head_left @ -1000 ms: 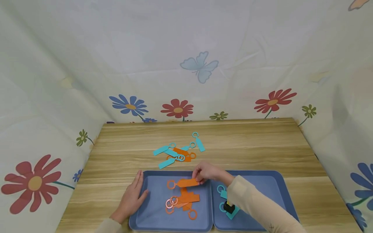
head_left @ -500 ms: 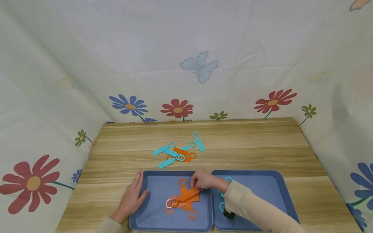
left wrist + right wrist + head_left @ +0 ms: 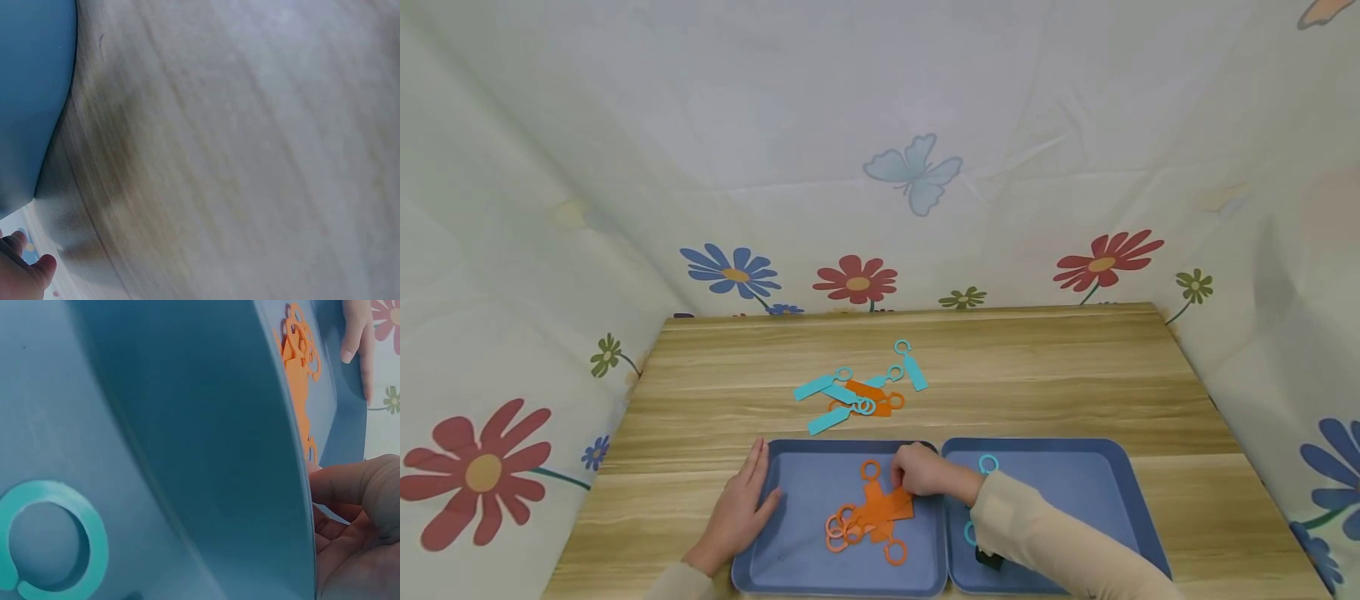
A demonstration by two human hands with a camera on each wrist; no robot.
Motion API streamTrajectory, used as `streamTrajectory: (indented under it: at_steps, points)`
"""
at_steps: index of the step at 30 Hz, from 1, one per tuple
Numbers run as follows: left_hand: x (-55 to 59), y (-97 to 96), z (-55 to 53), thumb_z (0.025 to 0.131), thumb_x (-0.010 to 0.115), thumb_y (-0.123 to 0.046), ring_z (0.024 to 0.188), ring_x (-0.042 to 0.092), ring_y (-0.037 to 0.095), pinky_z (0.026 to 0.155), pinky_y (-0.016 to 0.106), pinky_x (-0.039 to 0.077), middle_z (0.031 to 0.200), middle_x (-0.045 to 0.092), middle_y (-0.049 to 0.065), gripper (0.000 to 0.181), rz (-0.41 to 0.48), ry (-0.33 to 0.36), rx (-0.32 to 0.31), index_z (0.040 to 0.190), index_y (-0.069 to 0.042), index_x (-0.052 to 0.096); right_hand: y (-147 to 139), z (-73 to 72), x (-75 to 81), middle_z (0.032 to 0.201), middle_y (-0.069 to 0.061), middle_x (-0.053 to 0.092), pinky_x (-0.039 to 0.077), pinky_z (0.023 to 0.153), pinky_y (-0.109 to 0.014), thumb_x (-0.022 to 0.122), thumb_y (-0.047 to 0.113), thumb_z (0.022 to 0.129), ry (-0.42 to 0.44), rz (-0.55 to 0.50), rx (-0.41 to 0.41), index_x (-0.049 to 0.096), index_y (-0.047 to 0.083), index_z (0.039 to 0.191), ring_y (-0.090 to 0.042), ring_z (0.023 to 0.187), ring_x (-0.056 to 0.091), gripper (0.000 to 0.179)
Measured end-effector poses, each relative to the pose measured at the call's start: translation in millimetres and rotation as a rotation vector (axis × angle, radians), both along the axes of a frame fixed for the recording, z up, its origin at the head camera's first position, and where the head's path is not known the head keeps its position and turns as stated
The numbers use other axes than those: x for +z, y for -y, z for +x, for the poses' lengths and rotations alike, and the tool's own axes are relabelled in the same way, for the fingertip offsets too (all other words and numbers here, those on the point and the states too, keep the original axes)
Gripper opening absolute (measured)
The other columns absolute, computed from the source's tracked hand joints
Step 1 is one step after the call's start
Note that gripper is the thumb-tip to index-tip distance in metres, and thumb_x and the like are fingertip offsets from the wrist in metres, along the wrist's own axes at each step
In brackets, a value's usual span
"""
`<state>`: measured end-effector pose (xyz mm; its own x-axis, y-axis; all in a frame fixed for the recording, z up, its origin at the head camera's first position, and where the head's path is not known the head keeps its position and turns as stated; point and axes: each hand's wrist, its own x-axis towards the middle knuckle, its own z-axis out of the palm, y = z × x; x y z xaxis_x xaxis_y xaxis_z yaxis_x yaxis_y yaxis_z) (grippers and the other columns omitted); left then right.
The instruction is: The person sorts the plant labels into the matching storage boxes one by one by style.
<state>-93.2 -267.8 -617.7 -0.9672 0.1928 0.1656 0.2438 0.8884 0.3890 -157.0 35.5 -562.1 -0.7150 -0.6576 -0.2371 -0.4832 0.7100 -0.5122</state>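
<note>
My right hand [image 3: 925, 469] is curled at the right side of the left blue tray [image 3: 790, 575], beside a pile of orange ring-ended tags [image 3: 874, 510]. Its fingertips touch or nearly touch the end of the uppermost orange tag; whether they still pinch it cannot be told. In the right wrist view the tray wall hides part of the curled fingers [image 3: 344, 487]. My left hand [image 3: 737, 510] rests with straight fingers along the left tray's left edge, holding nothing.
Right of it stands a second blue tray [image 3: 1075, 500] with turquoise ring-ended tags [image 3: 988, 463], partly hidden by my right sleeve. Behind the trays, several turquoise tags [image 3: 831, 421] and some orange tags [image 3: 867, 390] lie loosely on the wooden table [image 3: 1037, 375].
My right hand has swung the orange tag's ring end toward the near left and lowered the tag onto the orange pile. My left hand has stayed where it was.
</note>
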Motion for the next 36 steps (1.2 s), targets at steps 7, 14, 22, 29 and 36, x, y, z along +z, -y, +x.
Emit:
streamTrajectory:
  at_steps: [7,14,22,29,36]
  points:
    - [1.7,-0.6,0.2,0.084,0.057,-0.024,0.125,0.033,0.037,0.096,0.049,0.035,0.145,0.019,0.021,0.07,-0.004,0.005,0.001,0.137,0.006,0.023,1.5,1.6,0.1,0.063,0.004,0.058,0.037,0.049,-0.015,0.054,-0.01,0.069,-0.008,0.02,-0.003,0.066,0.009,0.065,-0.005,0.052,0.043,0.023]
    - [1.6,-0.8,0.1,0.084,0.057,-0.025,0.125,0.034,0.037,0.096,0.05,0.035,0.145,0.019,0.021,0.07,-0.007,0.009,0.009,0.137,0.006,0.023,2.7,2.8,3.7,0.064,0.004,0.059,0.038,0.049,-0.016,0.054,-0.009,0.07,0.006,0.022,-0.023,0.066,0.008,0.067,-0.006,0.053,0.043,0.021]
    - [0.2,-0.5,0.4,0.083,0.057,-0.025,0.124,0.035,0.037,0.095,0.05,0.035,0.145,0.019,0.02,0.071,-0.011,-0.001,0.011,0.137,0.005,0.023,1.9,0.5,8.2,0.066,0.0,0.06,0.037,0.049,-0.016,0.057,-0.008,0.068,0.029,-0.009,-0.012,0.066,0.005,0.071,-0.006,0.053,0.042,0.016]
    - [1.5,-0.3,0.6,0.083,0.057,-0.025,0.124,0.034,0.037,0.095,0.05,0.035,0.145,0.019,0.02,0.07,-0.006,0.005,0.012,0.137,0.005,0.023,-2.6,-12.7,25.7,0.067,0.001,0.057,0.037,0.051,-0.019,0.064,0.0,0.072,0.215,-0.079,-0.019,0.064,0.001,0.077,-0.009,0.057,0.043,0.005]
    - [1.9,0.2,0.5,0.084,0.056,-0.025,0.125,0.034,0.036,0.094,0.05,0.036,0.145,0.019,0.02,0.07,-0.006,0.008,0.007,0.137,0.005,0.023,-7.7,-34.0,43.1,0.068,0.002,0.057,0.038,0.052,-0.019,0.061,0.007,0.079,0.219,-0.147,-0.078,0.062,0.004,0.08,-0.007,0.058,0.046,0.004]
